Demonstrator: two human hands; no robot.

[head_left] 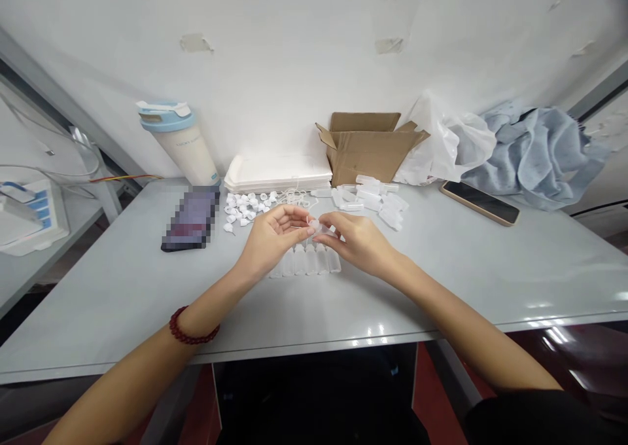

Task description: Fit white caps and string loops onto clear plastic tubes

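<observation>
My right hand point(360, 239) grips a small translucent plastic bottle point(316, 226) between thumb and fingers, its neck end toward my left hand. With thumb and fingertips, my left hand point(272, 235) pinches the bottle's neck end; a thin pale loop shows there, partly hidden by the fingers. Beneath the hands, a row of similar small bottles point(314, 260) lies side by side on the table. Several white caps with pointed tips point(245, 206) are heaped beyond my left hand. Next to them is a tangle of thin whitish loops point(294, 199). More loose bottles point(370, 197) lie beyond my right hand.
Along the wall stand a tumbler with a blue lid point(179, 137), a stack of white trays or boxes point(279, 170), an open cardboard box point(367, 154), a plastic bag point(441, 144) and blue cloth point(544, 150). Phones lie at left point(193, 219) and right point(481, 203).
</observation>
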